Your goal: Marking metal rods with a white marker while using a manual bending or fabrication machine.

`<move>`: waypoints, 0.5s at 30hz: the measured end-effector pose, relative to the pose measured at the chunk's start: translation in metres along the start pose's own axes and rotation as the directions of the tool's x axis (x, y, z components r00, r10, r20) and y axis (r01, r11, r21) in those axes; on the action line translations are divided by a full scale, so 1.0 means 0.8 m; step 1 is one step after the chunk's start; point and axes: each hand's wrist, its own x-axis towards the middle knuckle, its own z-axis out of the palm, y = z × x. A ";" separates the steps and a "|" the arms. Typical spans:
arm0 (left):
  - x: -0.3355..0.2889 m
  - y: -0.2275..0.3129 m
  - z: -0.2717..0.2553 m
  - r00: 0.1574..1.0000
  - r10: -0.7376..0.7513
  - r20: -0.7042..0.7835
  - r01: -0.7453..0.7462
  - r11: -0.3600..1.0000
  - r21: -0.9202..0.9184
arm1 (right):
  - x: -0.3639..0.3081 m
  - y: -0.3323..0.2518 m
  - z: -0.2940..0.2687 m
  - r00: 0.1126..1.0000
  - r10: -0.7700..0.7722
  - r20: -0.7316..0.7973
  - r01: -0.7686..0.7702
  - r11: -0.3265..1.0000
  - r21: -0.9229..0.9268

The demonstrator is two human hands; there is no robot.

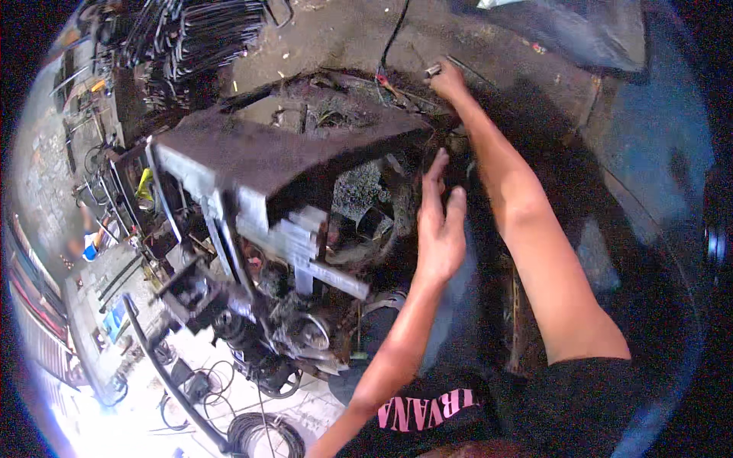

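Note:
My left hand [441, 233] is raised beside the dark metal housing [252, 145] of a machine. Its fingers are stretched out, with nothing visible in them. Farther away, my right arm reaches past the machine's far right corner. My right hand [452, 82] is closed, and a small pale metal piece [434, 70] shows at its finger side; the rest is hidden. Left of that hand lies a red-tipped clamp-like piece [382, 79] joined to a black cable [394, 34]. Grey, rough material [357, 191] shows inside the housing's side opening, left of my left hand.
Many bent dark metal rods [206, 46] are piled at the far left. Flat metal bars [298, 248] stick out from the machine's near side. A coiled cable [263, 437] and a long metal bar [172, 382] are at the lower left. Another person [89, 237] is partly visible at left.

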 end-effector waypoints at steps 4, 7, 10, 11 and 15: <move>0.023 0.010 -0.006 0.996 0.086 0.034 -0.088 0.995 0.040 | 0.046 0.016 0.063 0.968 0.041 0.248 0.027 0.964 -0.263; 0.029 0.016 -0.021 0.984 0.149 0.098 -0.159 0.982 0.101 | 0.065 0.028 0.105 0.912 0.027 0.409 0.130 0.927 -0.352; 0.033 0.015 -0.033 0.976 0.147 0.160 -0.154 0.988 0.029 | 0.082 0.046 0.139 0.886 0.022 0.463 0.221 0.858 -0.464; 0.036 0.012 -0.038 0.976 0.148 0.162 -0.151 0.989 0.007 | 0.100 0.050 0.151 0.848 0.132 0.513 0.214 0.800 -0.560; 0.048 0.000 -0.051 0.977 0.134 0.165 -0.137 0.991 0.001 | 0.136 0.074 0.183 0.776 0.074 0.627 0.337 0.791 -0.511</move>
